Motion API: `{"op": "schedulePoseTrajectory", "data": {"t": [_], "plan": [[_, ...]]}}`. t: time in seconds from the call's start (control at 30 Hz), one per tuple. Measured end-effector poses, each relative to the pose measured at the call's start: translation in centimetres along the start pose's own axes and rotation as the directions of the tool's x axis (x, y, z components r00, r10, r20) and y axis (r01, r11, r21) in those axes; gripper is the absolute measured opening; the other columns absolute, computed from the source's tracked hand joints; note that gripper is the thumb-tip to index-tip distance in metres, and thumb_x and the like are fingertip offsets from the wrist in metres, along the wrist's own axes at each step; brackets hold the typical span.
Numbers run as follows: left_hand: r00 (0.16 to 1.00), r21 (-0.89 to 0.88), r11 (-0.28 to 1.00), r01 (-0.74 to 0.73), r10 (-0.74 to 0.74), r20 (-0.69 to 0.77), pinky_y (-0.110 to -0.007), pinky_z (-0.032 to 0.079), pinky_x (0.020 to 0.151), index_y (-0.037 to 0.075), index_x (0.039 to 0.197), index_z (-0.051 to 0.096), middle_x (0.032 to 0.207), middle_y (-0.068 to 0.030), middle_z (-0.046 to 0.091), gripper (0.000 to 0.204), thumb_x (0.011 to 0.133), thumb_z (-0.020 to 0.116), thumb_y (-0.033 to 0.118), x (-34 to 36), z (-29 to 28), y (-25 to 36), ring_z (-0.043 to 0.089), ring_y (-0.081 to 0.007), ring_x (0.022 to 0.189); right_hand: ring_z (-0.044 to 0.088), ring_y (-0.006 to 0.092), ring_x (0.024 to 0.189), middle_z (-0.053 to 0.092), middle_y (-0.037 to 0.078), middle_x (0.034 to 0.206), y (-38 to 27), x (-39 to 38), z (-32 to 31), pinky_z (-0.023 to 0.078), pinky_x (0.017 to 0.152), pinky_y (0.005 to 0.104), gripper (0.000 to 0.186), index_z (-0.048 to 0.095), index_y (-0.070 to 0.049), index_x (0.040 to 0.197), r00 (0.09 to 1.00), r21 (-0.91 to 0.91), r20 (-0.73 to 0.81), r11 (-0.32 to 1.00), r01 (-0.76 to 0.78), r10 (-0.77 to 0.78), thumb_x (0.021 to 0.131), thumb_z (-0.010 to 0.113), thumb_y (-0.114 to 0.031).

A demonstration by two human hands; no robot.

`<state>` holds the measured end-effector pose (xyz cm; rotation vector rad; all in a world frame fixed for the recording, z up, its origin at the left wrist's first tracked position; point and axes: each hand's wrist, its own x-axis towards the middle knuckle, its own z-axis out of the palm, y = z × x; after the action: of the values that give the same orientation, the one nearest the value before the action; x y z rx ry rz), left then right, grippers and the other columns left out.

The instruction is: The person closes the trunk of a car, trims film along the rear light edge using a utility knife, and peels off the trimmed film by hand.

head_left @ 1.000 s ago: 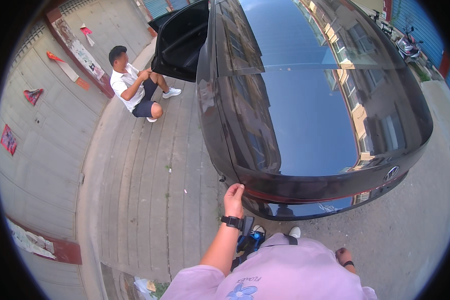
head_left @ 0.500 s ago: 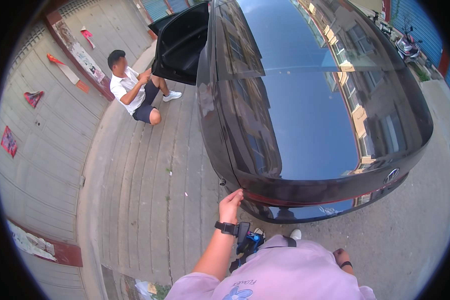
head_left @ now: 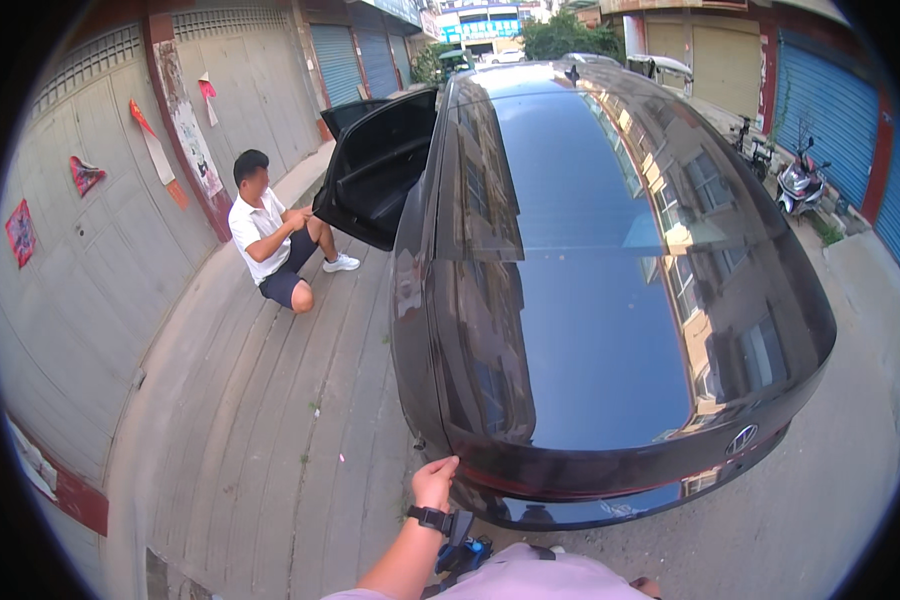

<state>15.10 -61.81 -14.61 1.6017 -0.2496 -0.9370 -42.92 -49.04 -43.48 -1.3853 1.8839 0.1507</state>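
Observation:
A dark, glossy car [head_left: 770, 400] stands in front of me, its rear end nearest. My left hand [head_left: 434, 482] reaches up to the left rear corner, at the end of the red light strip [head_left: 570, 490]. Thumb and forefinger are pinched together there, against or just beside the bodywork. Whatever may be between the fingertips is too small to make out. A black strap [head_left: 430, 519] with a small device circles my left wrist. My right hand [head_left: 647, 587] shows only as a sliver at the lower edge, beside my pink shirt, its fingers hidden.
Left of the car a person [head_left: 270, 235] in a white shirt and dark shorts squats beside open black car doors [head_left: 380, 170]. Grey metal gates [head_left: 90, 300] line the left side. Scooters [head_left: 800, 185] and blue roller shutters [head_left: 820, 110] stand on the right. Grooved concrete [head_left: 270, 430] lies underfoot.
My view has tilted up, bringing in the street beyond the car, so the car and squatting person sit lower. My left hand stays pinched at the same rear corner. My right hand has nearly left view.

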Motion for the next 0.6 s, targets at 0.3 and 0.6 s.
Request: {"op": "schedulePoseTrajectory", "data": {"t": [0.3, 0.6], "plan": [[0.997, 0.043, 0.997, -0.066, 0.068, -0.046, -0.026, 0.04, 0.053, -0.002, 0.091, 0.07, 0.07, -0.0024, 0.062, 0.022, 0.075, 0.074, 0.013, 0.9, -0.5, -0.7, 0.051, -0.0102, 0.058, 0.054, 0.0367, 0.115, 0.056, 0.024, 0.123, -2.6, 6.1, -1.0, 0.043, 0.096, 0.0451, 0.051, 0.056, -0.007, 0.122, 0.982, -0.108, 0.022, 0.977, -0.182, 0.186, 0.091, 0.042, -0.047], [0.997, -0.062, 0.998, -0.013, 0.008, -0.08, -0.026, 0.038, 0.048, -0.002, 0.086, 0.067, 0.067, -0.0024, 0.059, 0.019, 0.073, 0.07, 0.011, 2.3, 0.2, -1.8, 0.05, -0.0108, 0.053, 0.053, 0.0365, 0.116, 0.055, 0.025, 0.123, -6.5, 12.0, -7.9, 0.043, 0.097, 0.0448, 0.052, 0.055, -0.008, 0.122, 0.996, -0.062, -0.064, 0.996, -0.068, 0.064, 0.091, 0.042, -0.048]]}}
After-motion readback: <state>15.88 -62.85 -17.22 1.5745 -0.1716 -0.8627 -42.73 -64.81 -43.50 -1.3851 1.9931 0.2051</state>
